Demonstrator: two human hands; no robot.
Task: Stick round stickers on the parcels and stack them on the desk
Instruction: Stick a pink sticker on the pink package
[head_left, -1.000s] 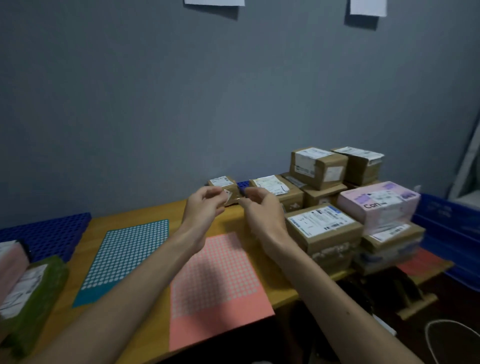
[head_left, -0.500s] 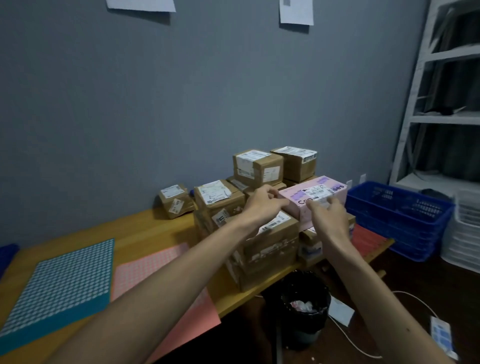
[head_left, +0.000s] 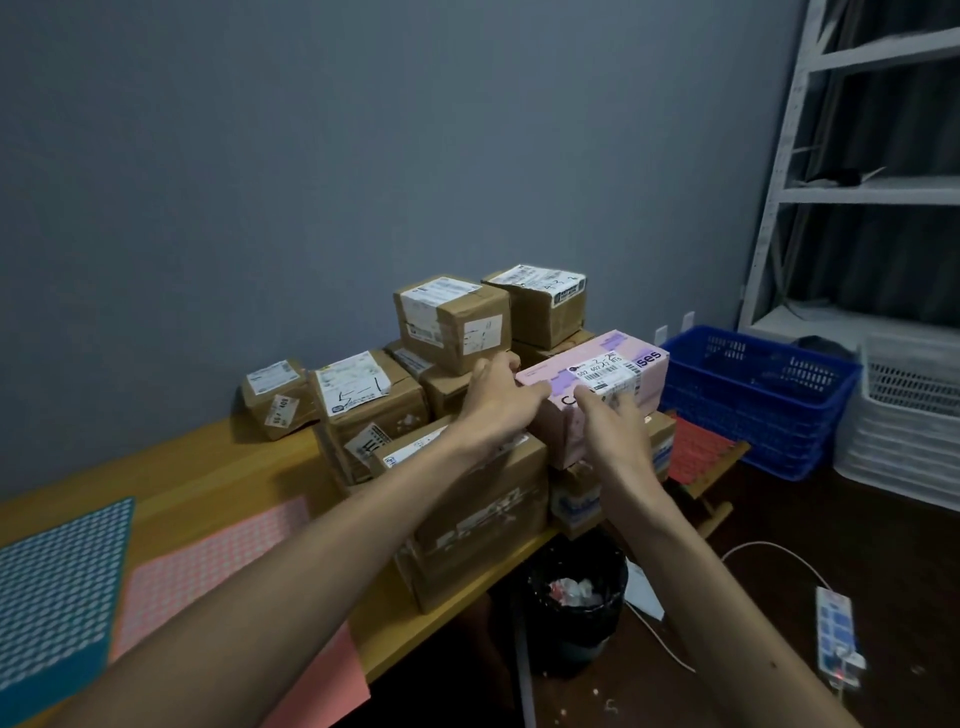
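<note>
The left hand (head_left: 500, 406) and right hand (head_left: 614, 434) clasp the pink box (head_left: 623, 345), perched on brown parcels (head_left: 483, 499) at the tabletop's (head_left: 208, 467) right edge.

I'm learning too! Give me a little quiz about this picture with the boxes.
1. Which box do the left hand and right hand both touch? A) brown B) pink C) white
2. True or false: a black bin stands under the desk.
3. What colour is the basket nearest the desk?
Key: 1. B, the pink box. 2. True. 3. Blue.
</note>
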